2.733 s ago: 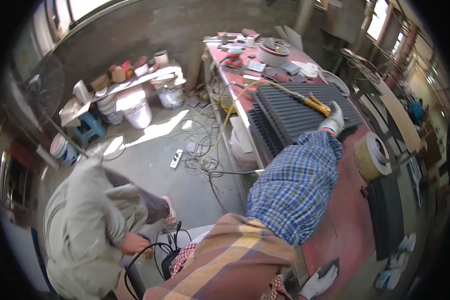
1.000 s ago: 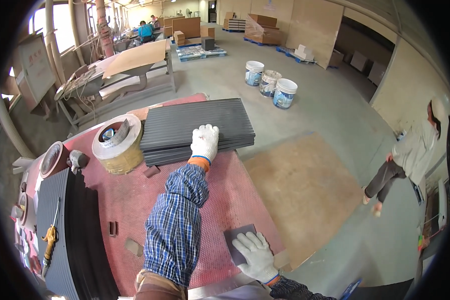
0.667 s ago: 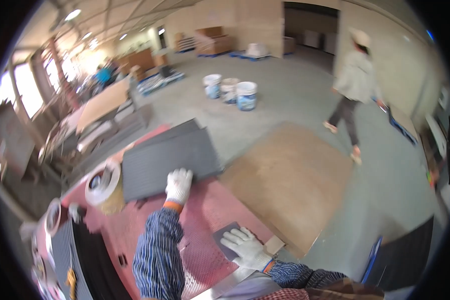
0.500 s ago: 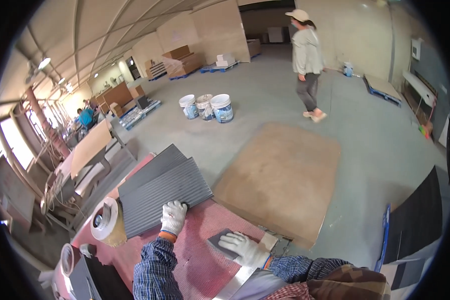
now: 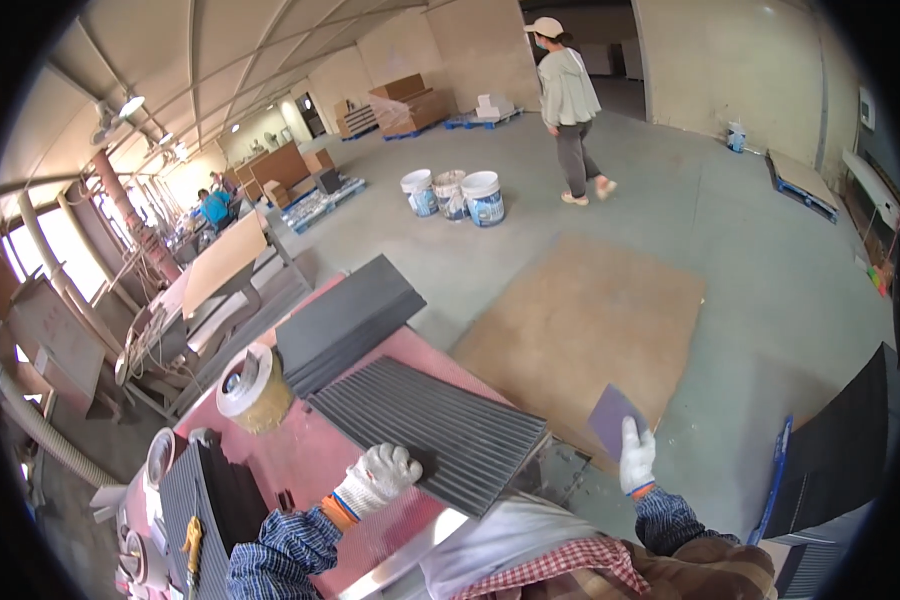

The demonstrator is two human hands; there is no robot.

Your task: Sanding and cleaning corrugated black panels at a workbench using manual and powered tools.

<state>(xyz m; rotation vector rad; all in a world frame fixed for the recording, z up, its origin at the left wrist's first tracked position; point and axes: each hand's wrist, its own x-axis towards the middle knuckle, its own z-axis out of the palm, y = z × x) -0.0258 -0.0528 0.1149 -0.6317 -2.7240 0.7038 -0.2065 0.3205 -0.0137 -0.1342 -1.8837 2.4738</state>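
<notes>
My gloved left hand [image 5: 382,475] is closed on the near edge of a dark grey ribbed panel [image 5: 435,415]. The panel lies slanted across the red-covered table [image 5: 305,450], one corner reaching the table's right edge. Off to the right, clear of the table, my gloved right hand [image 5: 637,457] pinches a thin purple-grey sheet [image 5: 606,418], which looks like sandpaper. Beyond the ribbed panel rests a small stack of dark grey panels [image 5: 355,315]. A wide tape roll [image 5: 254,388] stands to the left of that stack.
More dark ribbed strips [image 5: 205,510] and a yellow-handled tool [image 5: 192,540] lie at the near left. A brown board [image 5: 590,320] covers floor ahead. Three white-blue buckets [image 5: 483,200] stand farther off. A person [image 5: 570,110] walks beyond them. Dark sheets [image 5: 835,450] lean at the right.
The ribbed panel has come off the stack, toward me and rightward, with my left hand. My right hand has lifted the sheet off the table to the right. The person has moved left in view.
</notes>
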